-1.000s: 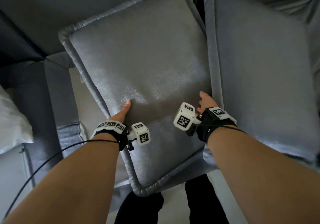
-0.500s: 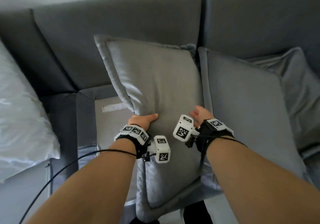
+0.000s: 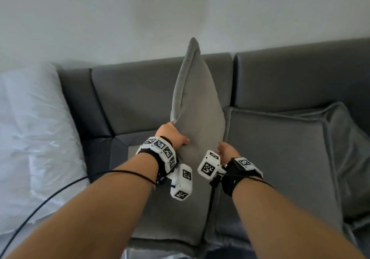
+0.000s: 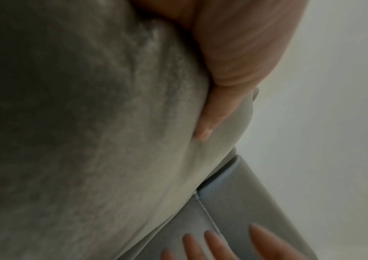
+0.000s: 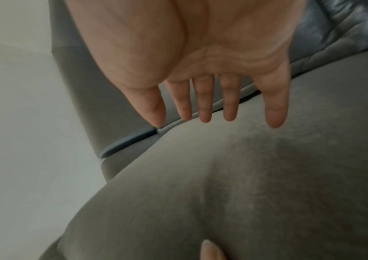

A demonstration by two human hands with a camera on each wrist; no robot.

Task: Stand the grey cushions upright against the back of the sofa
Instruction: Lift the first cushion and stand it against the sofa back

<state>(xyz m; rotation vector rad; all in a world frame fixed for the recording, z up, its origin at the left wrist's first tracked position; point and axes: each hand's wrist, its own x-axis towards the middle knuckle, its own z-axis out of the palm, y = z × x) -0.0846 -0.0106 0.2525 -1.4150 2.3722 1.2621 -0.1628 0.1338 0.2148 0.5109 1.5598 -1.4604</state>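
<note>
Pale wall [image 3: 140, 18] runs across the far side, and below it sits the dark grey sofa back [image 3: 136, 96]. My left hand [image 3: 172, 136] grips the left edge of the grey cushion [image 3: 198, 106], thumb [image 4: 214, 112] pressed into its front face and the fingers wrapped round behind, out of sight. That cushion stands on end, tilted, its top corner poking up above the sofa back, its lower edge down on the seat near me. My right hand [image 3: 227, 150] is spread, fingers [image 5: 205, 102] straight and apart, held just off the cushion's right side; I can't tell whether the fingertips touch the fabric. Just right of it, a second grey cushion [image 3: 280, 158] leans back against the sofa, with a third cushion [image 3: 348, 146] tucked behind it farther right. Over on the left lies a white pillow [image 3: 34, 138].
</note>
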